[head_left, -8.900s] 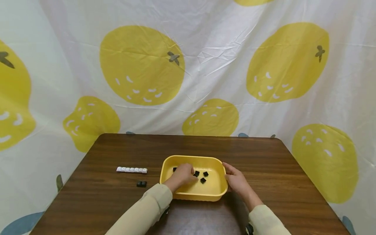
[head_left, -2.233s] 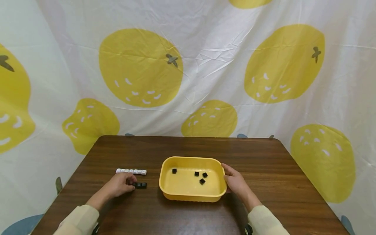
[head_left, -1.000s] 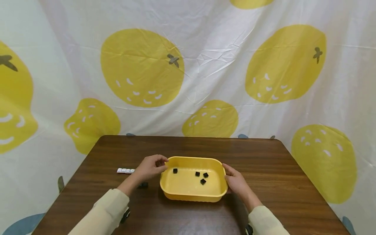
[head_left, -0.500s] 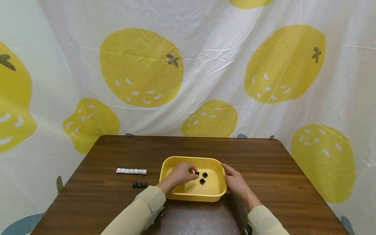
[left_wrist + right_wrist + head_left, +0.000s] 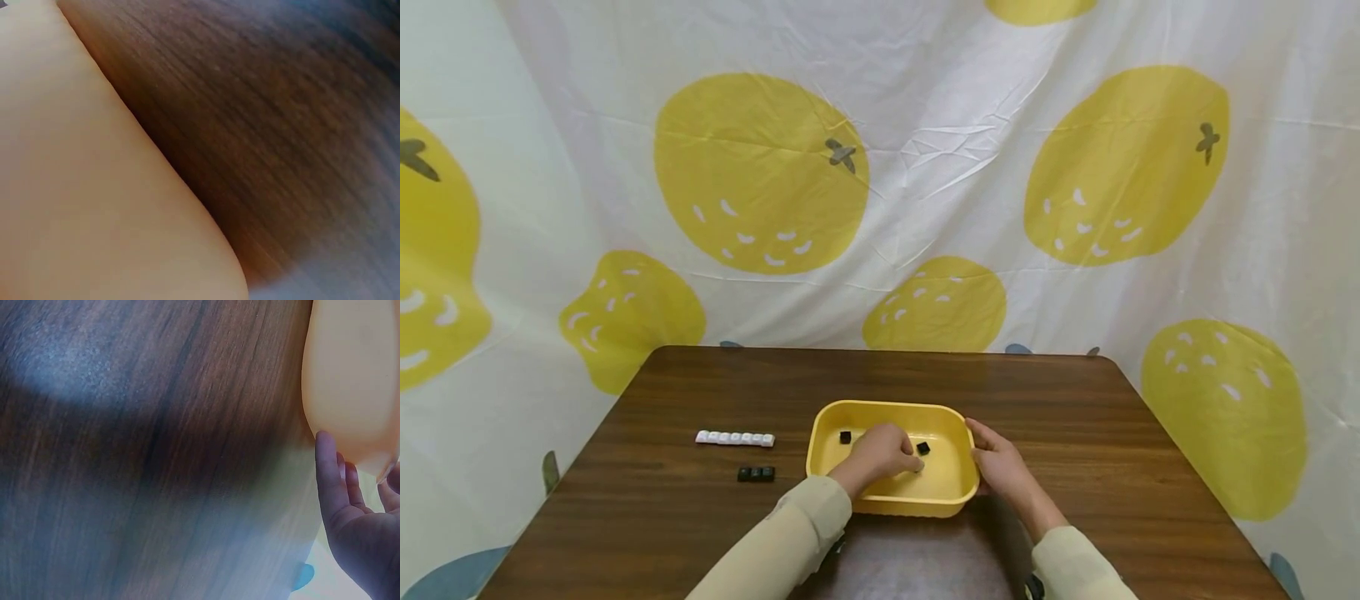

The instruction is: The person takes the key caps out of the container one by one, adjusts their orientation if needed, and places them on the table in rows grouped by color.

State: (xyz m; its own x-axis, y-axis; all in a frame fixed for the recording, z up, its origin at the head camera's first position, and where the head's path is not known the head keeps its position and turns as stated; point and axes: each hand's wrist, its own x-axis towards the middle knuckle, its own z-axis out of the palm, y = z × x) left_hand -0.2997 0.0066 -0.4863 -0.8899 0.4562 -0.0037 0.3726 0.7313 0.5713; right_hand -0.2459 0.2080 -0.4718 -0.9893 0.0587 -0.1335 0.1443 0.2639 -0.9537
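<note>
In the head view my left hand (image 5: 882, 454) reaches down into the yellow plastic tray (image 5: 887, 504). Its thumb and fingertips pinch down where a black keycap lay, hiding it. One black keycap (image 5: 846, 437) lies left of this hand, and another black keycap (image 5: 923, 448) just behind its fingertips; the hand covers the space between. My right hand (image 5: 1009, 471) holds the tray's right end, thumb at the rim. From the right wrist view, fingers (image 5: 330, 478) touch the tray's outer wall (image 5: 353, 381). The left wrist view has only the tray's wall (image 5: 94, 175) and tabletop.
Left of the tray, a row of several white keycaps (image 5: 734, 438) lies on the brown wooden table (image 5: 1075, 417). In front of it sits a short row of three black keycaps (image 5: 756, 474). Behind the table hangs a lemon-print cloth (image 5: 925, 183).
My left hand added a third black keycap to the black row's left end, then returned to the tray. Since half a second ago it has shifted right and nearer. The right hand stays put.
</note>
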